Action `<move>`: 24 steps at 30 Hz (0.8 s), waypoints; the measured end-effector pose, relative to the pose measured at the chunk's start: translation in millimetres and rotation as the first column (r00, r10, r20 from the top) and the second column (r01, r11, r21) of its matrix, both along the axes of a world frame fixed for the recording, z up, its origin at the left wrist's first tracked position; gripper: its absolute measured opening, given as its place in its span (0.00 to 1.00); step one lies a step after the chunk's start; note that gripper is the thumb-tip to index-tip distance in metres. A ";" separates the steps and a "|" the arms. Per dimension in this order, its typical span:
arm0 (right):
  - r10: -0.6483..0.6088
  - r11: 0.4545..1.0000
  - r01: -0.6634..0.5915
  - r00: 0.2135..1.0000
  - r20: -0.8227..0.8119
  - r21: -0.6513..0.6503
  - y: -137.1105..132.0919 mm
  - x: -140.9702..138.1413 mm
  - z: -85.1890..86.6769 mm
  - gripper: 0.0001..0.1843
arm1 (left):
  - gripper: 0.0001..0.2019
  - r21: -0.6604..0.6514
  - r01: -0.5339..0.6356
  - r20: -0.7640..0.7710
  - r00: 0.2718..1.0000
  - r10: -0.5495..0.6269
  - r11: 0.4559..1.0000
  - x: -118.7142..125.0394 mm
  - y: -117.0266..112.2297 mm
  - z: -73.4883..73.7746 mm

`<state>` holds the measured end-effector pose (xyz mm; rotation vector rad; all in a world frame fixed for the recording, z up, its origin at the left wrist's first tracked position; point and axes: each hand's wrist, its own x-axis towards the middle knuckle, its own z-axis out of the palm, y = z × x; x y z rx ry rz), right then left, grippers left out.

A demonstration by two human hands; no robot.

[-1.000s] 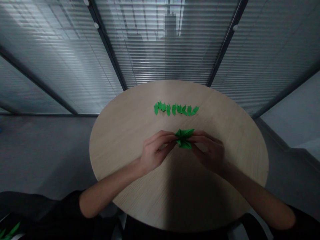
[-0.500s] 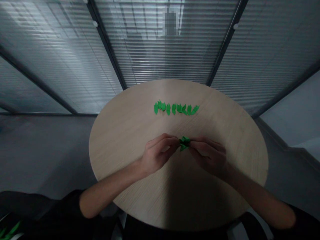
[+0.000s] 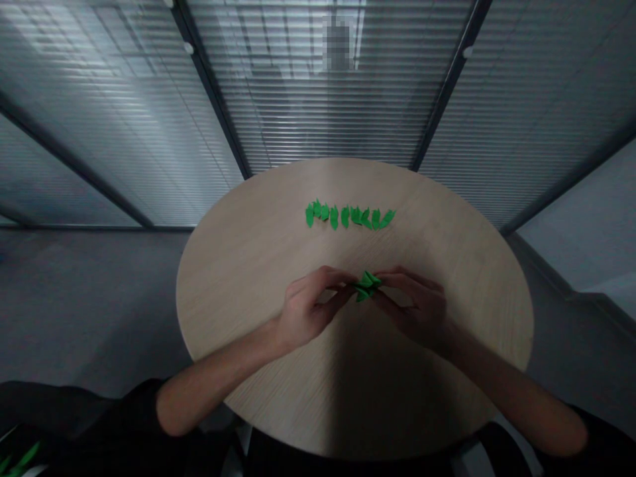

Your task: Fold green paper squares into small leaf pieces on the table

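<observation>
Wider than a moment ago, the folded green paper piece (image 3: 366,286) sits between the hands, its edges pinched from either side by the curled fingers of the left hand (image 3: 305,311) and the right hand (image 3: 415,311). Both wrists rest low over the pale wooden surface (image 3: 238,311). Ahead of the hands lies a row of small green paper folds (image 3: 348,215). Paper this small likely rewards light, even fingertip pressure from both sides, keeping creases crisp.

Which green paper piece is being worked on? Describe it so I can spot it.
On the round wooden table, a row of green paper pieces lies toward the far side. Closer in, one folded green paper piece is pinched between the left hand and right hand, the only one held.
</observation>
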<state>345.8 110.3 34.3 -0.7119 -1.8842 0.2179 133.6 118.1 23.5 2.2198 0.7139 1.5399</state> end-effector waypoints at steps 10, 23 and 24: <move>0.023 1.000 -0.023 1.000 0.021 0.019 3.6 3.1 -3.7 0.16 | 0.08 0.087 0.048 -0.066 0.997 -0.043 0.995 -4.0 6.6 1.0; 0.027 1.000 -0.028 0.998 0.061 0.012 4.8 5.0 -4.3 0.11 | 0.02 0.046 0.045 -0.063 0.997 -0.043 0.998 -1.2 4.8 2.6; 0.028 0.999 -0.029 0.997 0.068 0.019 4.6 4.9 -3.9 0.11 | 0.02 0.045 0.048 -0.062 0.997 -0.045 0.998 -0.9 4.8 2.3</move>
